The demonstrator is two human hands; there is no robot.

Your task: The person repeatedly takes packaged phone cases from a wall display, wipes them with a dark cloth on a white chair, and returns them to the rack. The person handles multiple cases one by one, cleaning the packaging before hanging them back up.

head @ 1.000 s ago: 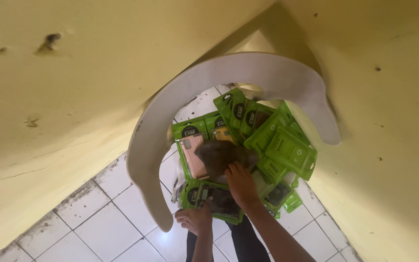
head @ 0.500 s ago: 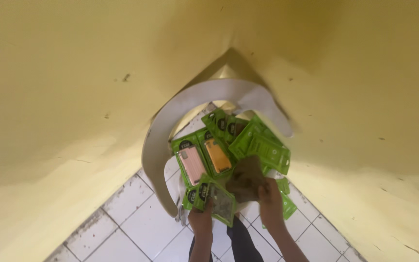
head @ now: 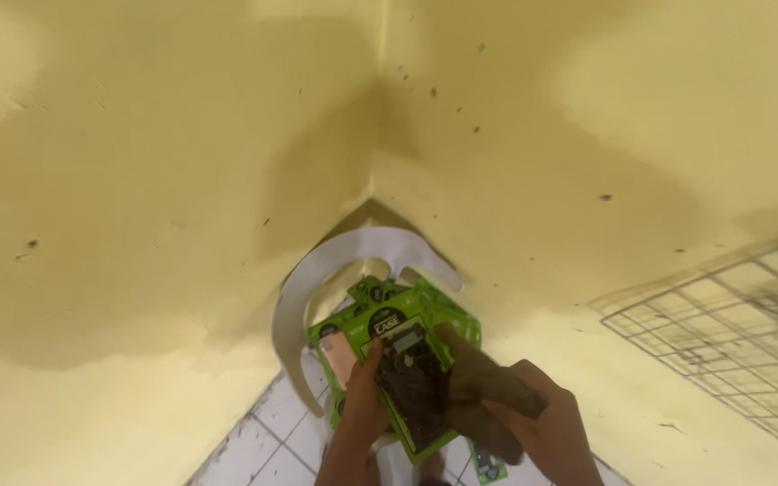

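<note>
— What's the room like from where I'm watching?

— A corner of two yellow walls [head: 182, 180], speckled with dark marks, over a white tiled floor [head: 254, 450]. I'll take the white plastic chair [head: 317, 279] tucked into that corner as my landmark; to its right, against the wall, leans a wire grid panel [head: 731, 315]

— And the chair holds what?

— A heap of green phone-case packets [head: 353, 346], piled on the seat and fanned out, probably so each one can be reached from above

— Where are the hands?

— Both just in front of the chair, over the heap and close together. My left hand [head: 362, 396] is closed round the edge of the top green packet [head: 407, 360], thumb on its face, tilting it up towards the camera, I'd judge to show its front. My right hand [head: 533, 423] is clamped on a dark brown cloth [head: 479, 387] pressed against that same packet's right side, as if to wipe it while the left steadies it

— Anything unclear?

— What lies under the pile I can't tell
</note>
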